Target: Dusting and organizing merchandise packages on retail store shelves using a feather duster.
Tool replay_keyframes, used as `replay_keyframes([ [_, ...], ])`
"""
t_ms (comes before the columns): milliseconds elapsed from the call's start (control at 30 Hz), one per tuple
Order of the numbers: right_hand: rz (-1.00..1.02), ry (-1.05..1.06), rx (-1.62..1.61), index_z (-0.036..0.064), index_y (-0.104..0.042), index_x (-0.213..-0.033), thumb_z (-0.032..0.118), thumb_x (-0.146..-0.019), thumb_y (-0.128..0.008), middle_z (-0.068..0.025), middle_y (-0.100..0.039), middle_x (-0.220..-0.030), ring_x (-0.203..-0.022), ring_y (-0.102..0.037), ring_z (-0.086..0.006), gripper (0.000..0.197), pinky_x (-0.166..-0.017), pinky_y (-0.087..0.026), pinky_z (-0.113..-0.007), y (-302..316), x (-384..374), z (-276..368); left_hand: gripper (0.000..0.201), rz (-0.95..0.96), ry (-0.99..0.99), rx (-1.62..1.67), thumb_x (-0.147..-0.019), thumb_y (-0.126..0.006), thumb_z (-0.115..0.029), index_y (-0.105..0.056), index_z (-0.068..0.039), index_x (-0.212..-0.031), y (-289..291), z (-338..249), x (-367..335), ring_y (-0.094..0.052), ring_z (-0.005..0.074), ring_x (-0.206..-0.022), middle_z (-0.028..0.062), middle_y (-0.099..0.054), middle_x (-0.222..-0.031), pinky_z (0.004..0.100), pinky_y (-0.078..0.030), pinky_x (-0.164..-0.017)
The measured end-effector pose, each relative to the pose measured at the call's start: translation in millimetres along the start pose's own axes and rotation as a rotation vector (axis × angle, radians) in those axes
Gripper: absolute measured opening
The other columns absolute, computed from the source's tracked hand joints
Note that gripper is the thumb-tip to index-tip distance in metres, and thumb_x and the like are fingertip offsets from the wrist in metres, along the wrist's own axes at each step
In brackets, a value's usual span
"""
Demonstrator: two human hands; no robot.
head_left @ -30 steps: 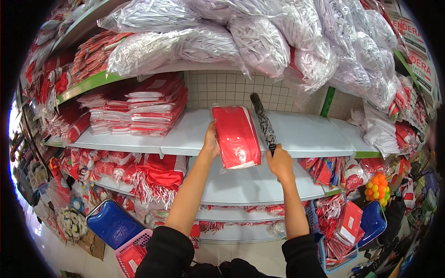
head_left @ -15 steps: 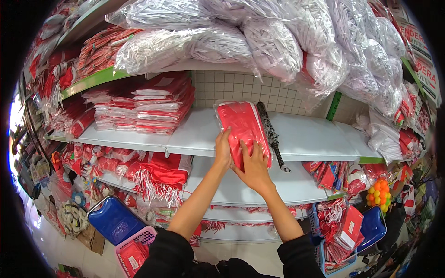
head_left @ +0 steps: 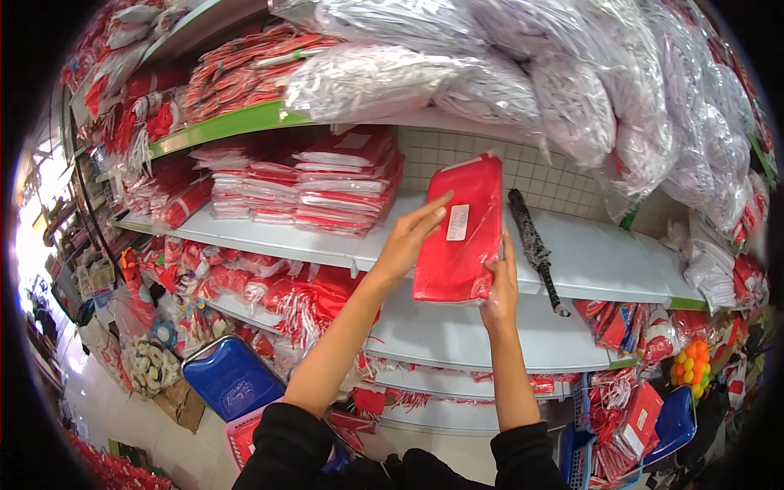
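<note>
A flat, clear-wrapped packet of folded red cloth (head_left: 478,257) with a white label is held up, tilted, in front of the middle shelf. My right hand (head_left: 501,286) grips its lower right edge, the thumb on the face and the fingers along the side. At the left edge, my left hand (head_left: 408,241) has its fingers stretched out against the packet; its thumb is hard to make out. A folded umbrella with a dark patterned cover (head_left: 532,241) lies on the shelf just right of the packet.
Stacks of red-and-white wrapped packets (head_left: 347,184) fill the shelf's left part. Bulging clear bags of white strips (head_left: 572,106) overhang from above. Below stand a blue case (head_left: 229,380), a pink basket (head_left: 245,433) and a blue basket (head_left: 584,461) of red goods.
The packet has been lifted and turned over, so a plain red face with a label shows. My right hand has moved from its front to its right edge. The view has shifted.
</note>
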State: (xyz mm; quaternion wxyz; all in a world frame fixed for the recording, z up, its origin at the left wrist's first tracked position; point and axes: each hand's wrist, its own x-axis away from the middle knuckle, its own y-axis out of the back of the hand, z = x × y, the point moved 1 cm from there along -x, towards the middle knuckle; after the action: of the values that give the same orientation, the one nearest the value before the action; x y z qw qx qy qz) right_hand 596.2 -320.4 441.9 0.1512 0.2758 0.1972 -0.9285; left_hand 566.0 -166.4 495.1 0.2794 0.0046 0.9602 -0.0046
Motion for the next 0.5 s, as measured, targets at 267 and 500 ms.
replay_keyframes([
  [267, -0.044, -0.155, -0.759, 0.0076, -0.024, -0.135, 0.008, -0.077, -0.039, -0.0104, -0.036, -0.132, -0.118, -0.041, -0.0243, 0.059, -0.099, -0.035, -0.037, -53.6, -10.6, -13.4, 0.042, -0.441, -0.453, -1.266, -0.086, -0.048, -0.021, -0.043, -0.006, -0.125, 129.6, -10.2, -23.0, -0.026, 0.0309, -0.128, 0.0142, -0.037, -0.134, 0.0446, -0.019, -0.105],
  [500, 0.072, -0.237, -0.946, 0.0034, -0.04, -0.123, 0.012, -0.081, -0.047, -0.0094, -0.049, -0.12, -0.113, -0.045, -0.0222, 0.043, -0.096, -0.036, -0.037, -115.5, -47.8, -34.6, 0.045, -0.253, -0.466, -1.459, -0.084, -0.049, -0.018, -0.04, -0.006, -0.126, 183.2, 28.3, -20.4, -0.026, 0.0331, -0.127, 0.0152, -0.038, -0.131, 0.0489, -0.017, -0.105],
])
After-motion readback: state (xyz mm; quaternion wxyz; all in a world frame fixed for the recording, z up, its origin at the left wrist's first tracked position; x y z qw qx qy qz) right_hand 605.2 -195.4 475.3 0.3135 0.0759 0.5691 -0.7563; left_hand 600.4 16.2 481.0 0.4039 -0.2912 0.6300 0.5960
